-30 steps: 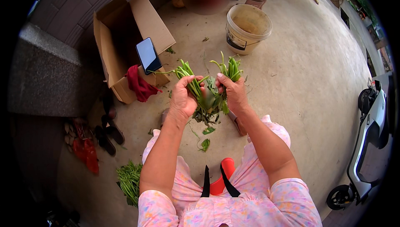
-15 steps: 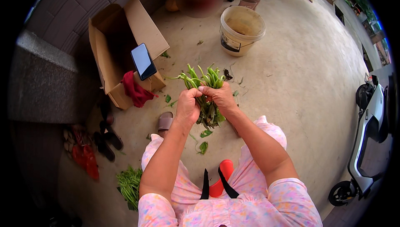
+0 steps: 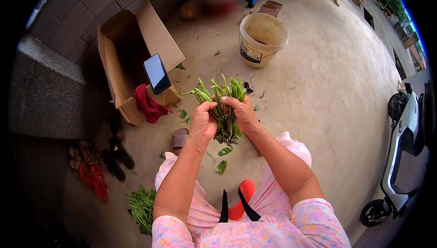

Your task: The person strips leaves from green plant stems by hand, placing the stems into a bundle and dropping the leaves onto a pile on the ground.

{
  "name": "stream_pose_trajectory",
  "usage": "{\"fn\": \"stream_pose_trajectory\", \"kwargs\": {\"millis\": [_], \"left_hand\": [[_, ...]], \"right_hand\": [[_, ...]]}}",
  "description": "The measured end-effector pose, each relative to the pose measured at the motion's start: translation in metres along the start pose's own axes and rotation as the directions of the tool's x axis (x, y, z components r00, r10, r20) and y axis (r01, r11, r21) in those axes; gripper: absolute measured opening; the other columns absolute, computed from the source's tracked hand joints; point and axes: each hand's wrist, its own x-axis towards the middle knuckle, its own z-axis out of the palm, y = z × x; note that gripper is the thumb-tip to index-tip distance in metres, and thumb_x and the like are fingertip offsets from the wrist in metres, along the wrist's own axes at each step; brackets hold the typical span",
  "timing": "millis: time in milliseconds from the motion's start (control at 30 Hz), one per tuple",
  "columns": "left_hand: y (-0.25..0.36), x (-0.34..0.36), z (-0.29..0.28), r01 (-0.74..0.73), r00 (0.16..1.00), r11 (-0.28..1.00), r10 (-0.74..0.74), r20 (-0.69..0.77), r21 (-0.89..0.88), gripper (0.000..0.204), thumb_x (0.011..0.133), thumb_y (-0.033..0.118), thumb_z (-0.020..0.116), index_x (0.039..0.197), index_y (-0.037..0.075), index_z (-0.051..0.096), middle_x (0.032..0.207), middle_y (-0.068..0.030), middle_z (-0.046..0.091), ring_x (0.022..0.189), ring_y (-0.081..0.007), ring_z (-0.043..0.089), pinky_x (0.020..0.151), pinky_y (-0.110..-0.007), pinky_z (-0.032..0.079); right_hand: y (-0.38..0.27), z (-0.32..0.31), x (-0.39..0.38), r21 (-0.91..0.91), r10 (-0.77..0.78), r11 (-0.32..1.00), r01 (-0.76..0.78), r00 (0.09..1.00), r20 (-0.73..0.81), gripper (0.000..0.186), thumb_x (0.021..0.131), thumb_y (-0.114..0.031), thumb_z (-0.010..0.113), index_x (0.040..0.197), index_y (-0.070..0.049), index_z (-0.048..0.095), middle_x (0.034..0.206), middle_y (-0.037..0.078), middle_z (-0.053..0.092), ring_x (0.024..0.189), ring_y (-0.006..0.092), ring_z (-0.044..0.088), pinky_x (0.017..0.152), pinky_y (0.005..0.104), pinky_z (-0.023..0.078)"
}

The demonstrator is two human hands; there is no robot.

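Observation:
A bunch of leafy green stems (image 3: 226,129) hangs between my hands, pale cut-looking stem ends upward and darker, limp leaves downward. My left hand (image 3: 203,121) is closed round its left side, thumb near the middle. On the other side my right hand (image 3: 241,113) grips the stems, its thumb lying across them close to the left thumb. Loose torn leaves (image 3: 221,166) lie on the floor just below the bunch. To my lower left rests a separate pile of green stems (image 3: 142,206).
An open cardboard box (image 3: 111,66) holds a phone (image 3: 157,73) and a dark red cloth (image 3: 149,104) at its near edge. Ahead stands a dirty white bucket (image 3: 256,57). Dark sandals (image 3: 119,157) and a red plastic bag (image 3: 93,177) lie left; a scooter (image 3: 400,152) stands right.
My hands have moved slightly apart, showing more stems between the thumbs. Both still hold the bunch. The whole view has shifted a little, so surroundings sit lower.

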Motion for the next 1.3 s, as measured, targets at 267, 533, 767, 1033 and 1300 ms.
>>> {"fn": "stream_pose_trajectory", "kwargs": {"millis": [267, 533, 767, 1033, 1300], "left_hand": [[0.003, -0.006, 0.006, -0.019, 0.998, 0.996, 0.025, -0.063, 0.087, 0.019, 0.076, -0.002, 0.050, 0.095, -0.001, 0.049, 0.082, -0.0118, 0.056, 0.070, -0.0226, 0.057, 0.065, -0.035, 0.048], [-0.002, 0.002, -0.006, -0.128, 0.986, 0.966, 0.149, -0.078, 0.225, 0.021, 0.075, -0.004, 0.053, 0.095, -0.003, 0.051, 0.086, -0.0118, 0.057, 0.075, -0.0216, 0.057, 0.069, -0.034, 0.049], [-0.001, -0.001, 0.001, -0.165, 0.973, 0.947, 0.201, -0.109, 0.274, 0.017, 0.072, -0.006, 0.058, 0.088, -0.004, 0.056, 0.079, -0.0090, 0.058, 0.070, -0.0170, 0.056, 0.062, -0.029, 0.049], [0.000, -0.005, 0.004, -0.221, 0.962, 0.912, 0.262, -0.077, 0.347, 0.017, 0.071, -0.005, 0.059, 0.088, -0.004, 0.059, 0.077, -0.0075, 0.059, 0.068, -0.0158, 0.054, 0.063, -0.028, 0.046], [0.004, -0.009, 0.006, -0.248, 0.947, 0.824, 0.316, -0.050, 0.510, 0.011, 0.070, -0.003, 0.062, 0.081, -0.002, 0.061, 0.070, -0.0049, 0.058, 0.058, -0.0136, 0.050, 0.053, -0.025, 0.040]], "right_hand": [[-0.001, 0.001, 0.000, 0.156, 0.068, 0.986, -0.057, 0.996, -0.062, 0.011, 0.074, -0.011, 0.055, 0.069, -0.001, 0.058, 0.063, 0.002, 0.055, 0.054, 0.0085, 0.049, 0.049, 0.0220, 0.041], [0.003, 0.003, -0.002, -0.070, 0.010, 0.998, -0.009, 1.000, 0.013, 0.013, 0.075, -0.012, 0.052, 0.077, -0.001, 0.060, 0.066, 0.000, 0.055, 0.057, 0.0070, 0.048, 0.052, 0.0200, 0.039], [-0.002, 0.005, -0.005, -0.100, 0.033, 0.995, -0.028, 0.998, 0.053, 0.013, 0.077, -0.013, 0.052, 0.082, -0.002, 0.057, 0.069, 0.000, 0.055, 0.059, 0.0076, 0.048, 0.054, 0.0205, 0.038], [-0.005, 0.006, -0.007, -0.172, 0.038, 0.985, -0.020, 0.994, 0.101, 0.025, 0.081, -0.014, 0.045, 0.094, 0.000, 0.061, 0.075, 0.001, 0.058, 0.062, 0.0055, 0.049, 0.053, 0.0198, 0.037], [-0.003, 0.000, -0.005, -0.274, 0.090, 0.960, -0.054, 0.989, 0.119, 0.026, 0.082, -0.019, 0.046, 0.094, -0.002, 0.061, 0.071, 0.000, 0.057, 0.058, 0.0063, 0.047, 0.051, 0.0201, 0.037]]}}
